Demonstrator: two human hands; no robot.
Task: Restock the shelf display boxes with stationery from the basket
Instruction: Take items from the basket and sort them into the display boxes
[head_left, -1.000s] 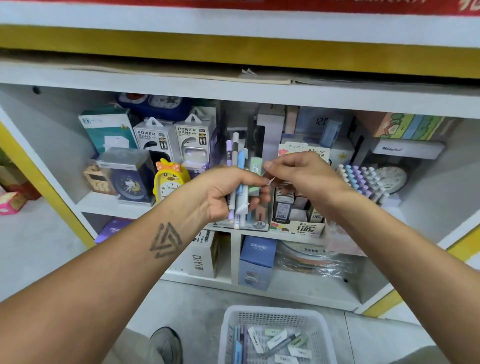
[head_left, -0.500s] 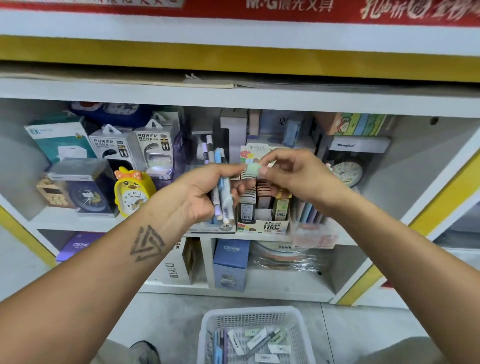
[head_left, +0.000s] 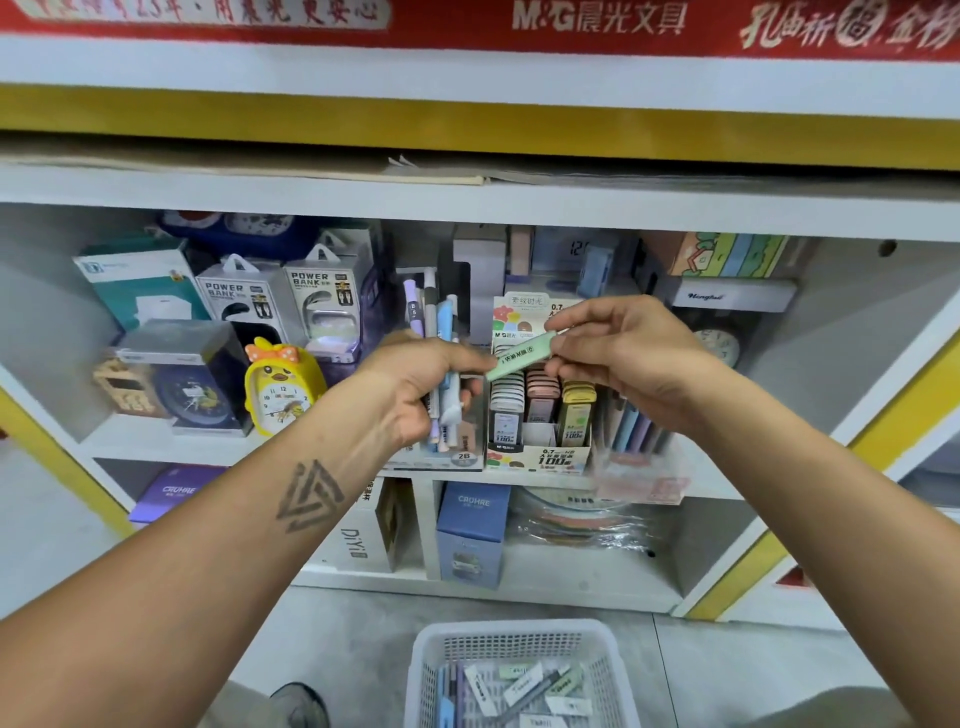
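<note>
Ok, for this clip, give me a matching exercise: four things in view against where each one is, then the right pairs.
Things:
1. pale green rectangular eraser
2. bundle of pastel pens
3. white plastic mesh basket
4. yellow duck-shaped alarm clock

Places:
A. on the floor below the shelves
B. gripped in the left hand
C. standing on the shelf, left of both hands
D. pinched by the right hand, its other end at the left hand

Pairs: 1-D, 2-B, 3-A, 4-C
</note>
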